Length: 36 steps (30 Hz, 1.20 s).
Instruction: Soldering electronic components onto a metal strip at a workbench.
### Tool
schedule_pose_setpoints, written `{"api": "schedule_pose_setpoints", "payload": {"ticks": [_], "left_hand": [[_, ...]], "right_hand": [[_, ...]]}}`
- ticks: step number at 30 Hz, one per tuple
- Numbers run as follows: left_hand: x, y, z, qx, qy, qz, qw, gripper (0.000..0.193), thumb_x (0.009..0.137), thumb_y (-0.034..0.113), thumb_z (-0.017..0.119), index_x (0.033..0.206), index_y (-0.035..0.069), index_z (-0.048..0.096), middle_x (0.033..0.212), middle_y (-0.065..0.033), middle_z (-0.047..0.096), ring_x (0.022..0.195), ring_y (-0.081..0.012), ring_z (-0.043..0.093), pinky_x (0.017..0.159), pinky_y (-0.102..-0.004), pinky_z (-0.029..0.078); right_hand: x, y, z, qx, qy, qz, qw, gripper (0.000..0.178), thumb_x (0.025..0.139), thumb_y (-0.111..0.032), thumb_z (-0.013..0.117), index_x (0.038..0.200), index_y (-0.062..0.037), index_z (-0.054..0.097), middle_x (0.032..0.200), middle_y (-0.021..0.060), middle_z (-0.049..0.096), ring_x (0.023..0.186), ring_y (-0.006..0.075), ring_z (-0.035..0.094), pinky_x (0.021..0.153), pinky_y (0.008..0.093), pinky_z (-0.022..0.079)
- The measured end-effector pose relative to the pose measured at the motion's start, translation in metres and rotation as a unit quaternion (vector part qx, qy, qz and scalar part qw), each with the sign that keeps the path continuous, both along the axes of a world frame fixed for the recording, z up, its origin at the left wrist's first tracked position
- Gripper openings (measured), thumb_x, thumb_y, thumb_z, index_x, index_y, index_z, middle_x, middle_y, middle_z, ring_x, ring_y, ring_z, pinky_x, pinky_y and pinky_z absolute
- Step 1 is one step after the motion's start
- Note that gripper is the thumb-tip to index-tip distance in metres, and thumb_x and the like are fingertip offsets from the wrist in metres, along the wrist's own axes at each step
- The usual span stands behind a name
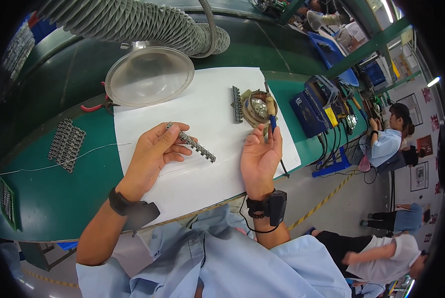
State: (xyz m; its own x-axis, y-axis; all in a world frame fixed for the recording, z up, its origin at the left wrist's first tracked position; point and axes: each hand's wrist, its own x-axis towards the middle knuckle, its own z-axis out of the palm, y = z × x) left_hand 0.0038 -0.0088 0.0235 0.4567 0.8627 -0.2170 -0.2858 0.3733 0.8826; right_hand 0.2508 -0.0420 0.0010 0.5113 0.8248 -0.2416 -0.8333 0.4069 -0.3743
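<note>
My left hand [160,149] pinches one end of a narrow strip of small circuit boards [198,148], which slants down to the right above the white sheet. In my right hand [263,154], palm up, is a soldering iron [272,120] with a blue grip, held between thumb and fingers. The iron points away from me, and its front part passes over a round tin [258,107] with shiny silvery material inside. Another circuit board strip [237,105] lies upright in view just left of the tin. The strip in my left hand and the iron are apart.
A clear round fume hood [150,77] on a ribbed duct [133,25] overhangs the white sheet [207,193]. Red-handled pliers [97,106], stacked board strips [67,144] and solder wire [58,169] lie left. A blue soldering station [312,109] stands right; a co-worker [389,139] sits beyond.
</note>
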Motion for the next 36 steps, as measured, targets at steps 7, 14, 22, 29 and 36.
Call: {"api": "schedule_pose_setpoints", "payload": {"ticks": [7, 14, 22, 29, 36], "left_hand": [[0.001, -0.001, 0.0, -0.006, 0.001, -0.008, 1.0, 0.042, 0.108, 0.038, 0.052, 0.127, 0.001, 0.059, 0.112, -0.0154, 0.073, 0.086, -0.0102, 0.07, 0.074, -0.0208, 0.056], [-0.004, -0.001, 0.011, 0.008, 0.028, -0.008, 1.0, 0.046, 0.106, 0.041, 0.056, 0.126, 0.001, 0.059, 0.111, -0.0158, 0.073, 0.088, -0.014, 0.071, 0.073, -0.0238, 0.056], [-0.008, 0.006, 0.004, 0.093, -0.034, -0.115, 0.988, 0.046, 0.093, 0.027, 0.077, 0.125, -0.002, 0.061, 0.113, -0.019, 0.073, 0.098, -0.0202, 0.072, 0.074, -0.0283, 0.057], [-0.002, 0.002, 0.003, 0.189, 0.038, -0.103, 0.976, 0.05, 0.075, 0.009, 0.09, 0.118, -0.005, 0.068, 0.109, -0.0229, 0.075, 0.097, -0.0265, 0.074, 0.078, -0.0331, 0.059], [0.002, 0.0, 0.009, 0.317, 0.1, -0.071, 0.94, 0.041, 0.067, 0.006, 0.091, 0.101, -0.006, 0.074, 0.097, -0.0229, 0.077, 0.087, -0.029, 0.075, 0.076, -0.0335, 0.059]], "right_hand": [[0.007, -0.003, -0.003, 0.018, -0.008, 0.035, 0.999, 0.024, 0.102, -0.021, 0.064, 0.113, -0.0021, 0.056, 0.1, 0.0118, 0.063, 0.084, 0.0176, 0.059, 0.068, 0.0273, 0.052], [-0.028, -0.025, 0.016, -0.079, -0.312, 0.262, 0.91, 0.023, 0.102, -0.022, 0.065, 0.111, -0.0021, 0.059, 0.095, 0.0071, 0.065, 0.081, 0.0112, 0.058, 0.066, 0.0245, 0.048], [-0.037, -0.043, 0.022, -0.048, -0.348, 0.436, 0.828, 0.023, 0.101, -0.018, 0.066, 0.11, 0.0011, 0.058, 0.081, 0.0056, 0.064, 0.064, 0.0063, 0.053, 0.056, 0.0221, 0.042], [-0.03, -0.04, 0.012, -0.012, -0.246, 0.451, 0.858, 0.025, 0.101, -0.018, 0.067, 0.108, 0.0031, 0.057, 0.08, 0.0047, 0.062, 0.064, 0.0055, 0.052, 0.056, 0.0218, 0.041], [-0.032, -0.038, 0.012, 0.001, -0.239, 0.464, 0.853, 0.026, 0.1, -0.018, 0.068, 0.11, 0.0039, 0.058, 0.08, 0.0052, 0.063, 0.063, 0.0065, 0.052, 0.058, 0.0222, 0.043]]}}
